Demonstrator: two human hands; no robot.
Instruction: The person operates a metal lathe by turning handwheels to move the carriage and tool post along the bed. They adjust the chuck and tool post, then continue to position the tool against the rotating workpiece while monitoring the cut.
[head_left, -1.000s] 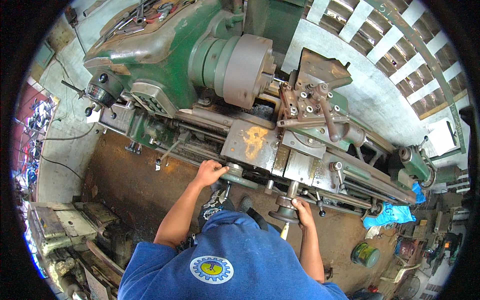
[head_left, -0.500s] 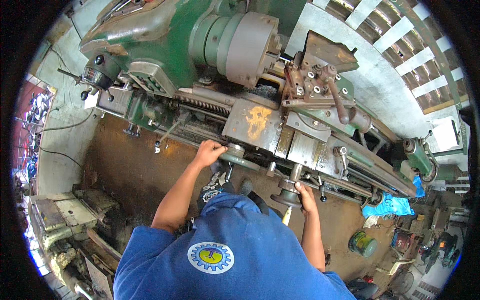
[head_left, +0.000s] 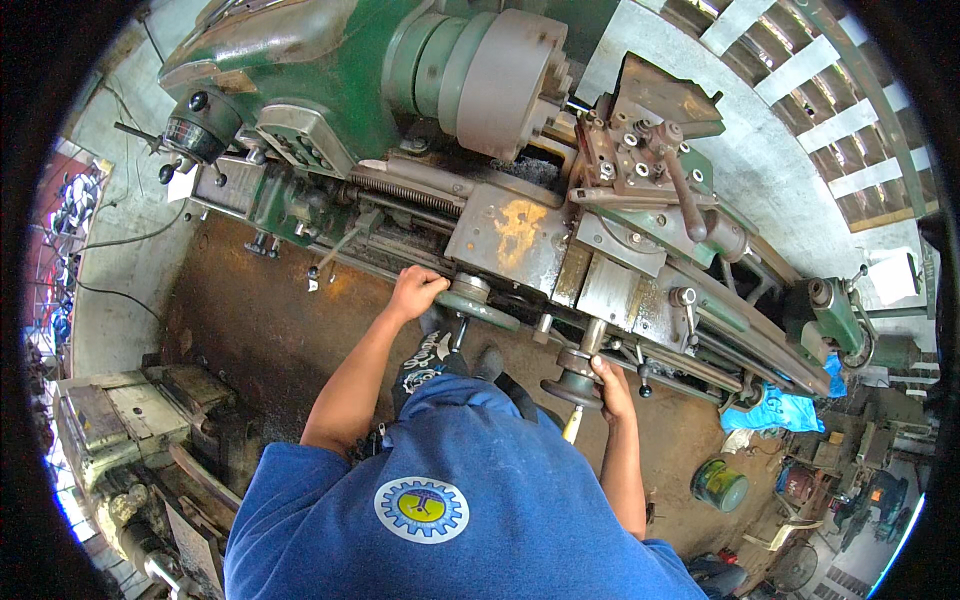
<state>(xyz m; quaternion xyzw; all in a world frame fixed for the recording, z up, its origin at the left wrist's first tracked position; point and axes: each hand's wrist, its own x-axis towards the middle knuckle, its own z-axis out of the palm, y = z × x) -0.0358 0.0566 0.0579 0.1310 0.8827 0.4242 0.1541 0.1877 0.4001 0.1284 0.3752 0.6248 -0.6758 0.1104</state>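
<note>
A green metal lathe runs across the view, with a large grey chuck point(head_left: 508, 85) on its headstock. My left hand point(head_left: 416, 293) is closed on the rim of the carriage handwheel point(head_left: 482, 311), a green-grey wheel with a crank handle pointing toward me. To the right, my right hand point(head_left: 612, 386) grips the side of the smaller cross-slide handwheel point(head_left: 575, 380); its pale handle point(head_left: 572, 424) hangs below. Some of the fingers of both hands are hidden. Beyond the wheels, the tool post point(head_left: 630, 160) with its long lever stands close to the chuck jaws.
The tailstock point(head_left: 835, 310) stands at the bed's right end, with a blue plastic bag point(head_left: 775, 410) below it. A green bucket point(head_left: 720, 485) sits on the brown floor to the right. Another worn machine point(head_left: 125, 420) is at the left. Metal chips lie under the chuck.
The view has shifted slightly. Both hands keep their places on the two handwheels, and I see no clear turn of either wheel.
</note>
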